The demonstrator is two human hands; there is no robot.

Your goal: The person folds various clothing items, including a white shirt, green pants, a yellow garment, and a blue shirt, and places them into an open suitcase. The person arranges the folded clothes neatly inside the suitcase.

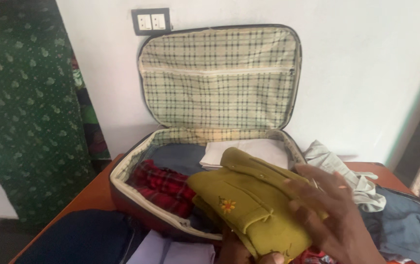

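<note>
Soft, even daylight lit the room, brightest on the white wall [366,73]. Shadows were faint. The right hand [334,215] showed motion blur at the fingers, and the whole picture looked slightly soft, with no glare.

1. Folded olive-yellow cloth garment [249,205]: small embroidered orange flower.
2. Open soft suitcase [122,190]: cream-and-dark plaid lining, dark red shell.
3. Red-and-black checked cloth [163,186].
4. White folded cloth [249,150].
5. Hanging green curtain [24,112]: pale leaf print.
6. Orange-brown wooden table [90,195].
</note>
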